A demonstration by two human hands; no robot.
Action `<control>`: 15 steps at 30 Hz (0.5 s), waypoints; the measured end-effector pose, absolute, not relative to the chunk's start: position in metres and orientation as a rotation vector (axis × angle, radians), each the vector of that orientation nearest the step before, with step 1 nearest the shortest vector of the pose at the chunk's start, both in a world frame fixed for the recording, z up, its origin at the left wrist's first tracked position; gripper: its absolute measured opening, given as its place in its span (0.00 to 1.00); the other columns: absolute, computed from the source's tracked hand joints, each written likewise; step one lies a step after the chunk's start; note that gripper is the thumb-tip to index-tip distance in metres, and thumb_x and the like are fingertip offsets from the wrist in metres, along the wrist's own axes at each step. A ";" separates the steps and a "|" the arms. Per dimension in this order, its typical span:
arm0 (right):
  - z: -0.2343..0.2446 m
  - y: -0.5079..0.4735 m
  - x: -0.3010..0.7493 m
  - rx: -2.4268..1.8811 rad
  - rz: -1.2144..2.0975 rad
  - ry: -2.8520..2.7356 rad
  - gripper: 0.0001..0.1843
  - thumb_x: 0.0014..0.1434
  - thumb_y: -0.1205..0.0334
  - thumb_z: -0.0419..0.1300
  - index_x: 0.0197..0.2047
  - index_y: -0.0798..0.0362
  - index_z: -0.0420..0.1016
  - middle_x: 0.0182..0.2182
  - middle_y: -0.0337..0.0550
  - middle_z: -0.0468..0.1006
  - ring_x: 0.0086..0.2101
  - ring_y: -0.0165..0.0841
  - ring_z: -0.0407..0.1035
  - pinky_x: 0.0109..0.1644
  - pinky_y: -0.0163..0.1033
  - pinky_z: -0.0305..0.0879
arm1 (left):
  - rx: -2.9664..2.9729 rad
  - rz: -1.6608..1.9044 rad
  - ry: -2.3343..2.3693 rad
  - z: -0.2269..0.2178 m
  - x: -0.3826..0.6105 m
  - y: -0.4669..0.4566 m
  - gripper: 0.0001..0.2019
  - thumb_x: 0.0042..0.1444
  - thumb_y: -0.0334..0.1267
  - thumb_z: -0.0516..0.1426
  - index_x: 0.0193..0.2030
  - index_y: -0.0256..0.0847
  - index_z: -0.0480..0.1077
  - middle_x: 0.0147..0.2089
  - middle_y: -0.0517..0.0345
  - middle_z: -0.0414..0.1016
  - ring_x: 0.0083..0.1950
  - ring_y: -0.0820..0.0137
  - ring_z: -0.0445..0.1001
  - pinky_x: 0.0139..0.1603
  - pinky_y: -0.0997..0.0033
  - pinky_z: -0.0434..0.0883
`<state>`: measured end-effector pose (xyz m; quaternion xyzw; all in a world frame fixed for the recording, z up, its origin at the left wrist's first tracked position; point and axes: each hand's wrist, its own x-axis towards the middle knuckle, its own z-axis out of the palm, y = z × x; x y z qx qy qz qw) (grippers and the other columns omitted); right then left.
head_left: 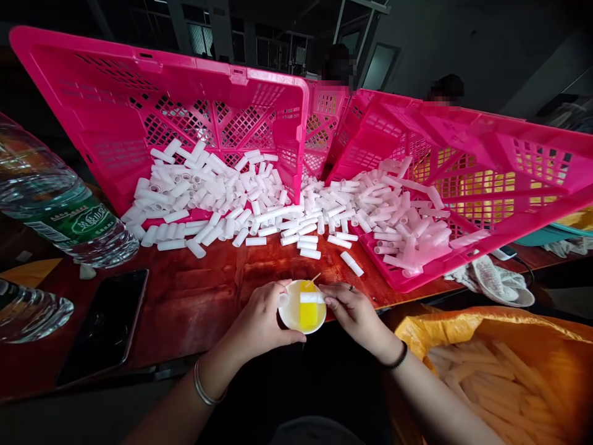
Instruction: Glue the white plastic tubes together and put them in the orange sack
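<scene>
My left hand (263, 318) is closed around a small white dish (293, 316) of yellow liquid with a thin stick in it, at the table's near edge; its fingertips also touch a short white tube. My right hand (351, 309) pinches a white tube (311, 298) held level over the dish. Two pink crates tipped on their sides, one on the left (139, 99) and one on the right (486, 154), spill heaps of white tubes (241, 198) onto the red-brown table (194, 296).
Two clear water bottles (60, 204) lie at the left by a black phone (109, 321). An orange bag (532, 346) holding several pale tubes sits at the lower right. A white cloth (495, 281) lies by the right crate. Other people sit behind the crates.
</scene>
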<state>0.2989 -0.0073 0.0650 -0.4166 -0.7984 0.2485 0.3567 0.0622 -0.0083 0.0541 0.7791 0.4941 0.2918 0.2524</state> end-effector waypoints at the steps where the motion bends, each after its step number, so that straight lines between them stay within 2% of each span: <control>1: 0.062 -0.007 0.299 -1.038 0.556 -2.087 0.12 0.66 0.67 0.53 0.50 0.52 0.73 0.44 0.51 0.76 0.45 0.38 0.72 0.49 0.47 0.72 | 2.122 0.800 1.344 0.054 0.062 -0.008 0.44 0.29 0.45 0.73 0.56 0.43 0.63 0.57 0.46 0.72 0.55 0.52 0.72 0.57 0.47 0.69; 3: 0.056 -0.006 0.299 -0.951 0.404 -2.116 0.11 0.65 0.69 0.53 0.47 0.51 0.74 0.44 0.51 0.74 0.45 0.38 0.71 0.47 0.47 0.72 | 2.120 0.806 1.360 0.053 0.062 -0.009 0.44 0.28 0.45 0.73 0.56 0.44 0.63 0.56 0.47 0.73 0.54 0.52 0.72 0.56 0.47 0.70; 5: 0.051 -0.006 0.299 -0.936 0.392 -2.098 0.10 0.64 0.68 0.54 0.45 0.50 0.74 0.43 0.50 0.73 0.44 0.38 0.70 0.46 0.46 0.72 | 2.117 0.811 1.372 0.052 0.062 -0.009 0.44 0.28 0.46 0.73 0.56 0.45 0.63 0.55 0.47 0.73 0.55 0.51 0.72 0.56 0.47 0.70; 10: 0.053 -0.011 0.295 -1.098 0.613 -1.958 0.15 0.65 0.63 0.56 0.55 0.49 0.68 0.46 0.50 0.75 0.45 0.39 0.72 0.49 0.46 0.73 | 2.124 0.803 1.359 0.048 0.062 -0.008 0.44 0.29 0.46 0.73 0.56 0.45 0.62 0.58 0.45 0.71 0.57 0.49 0.70 0.57 0.45 0.69; 15: 0.052 -0.015 0.293 -0.975 0.392 -2.076 0.13 0.64 0.69 0.54 0.49 0.49 0.73 0.44 0.50 0.72 0.47 0.39 0.70 0.49 0.46 0.72 | 2.142 0.786 1.339 0.047 0.061 -0.007 0.43 0.32 0.47 0.73 0.55 0.44 0.61 0.57 0.45 0.71 0.58 0.49 0.69 0.58 0.45 0.68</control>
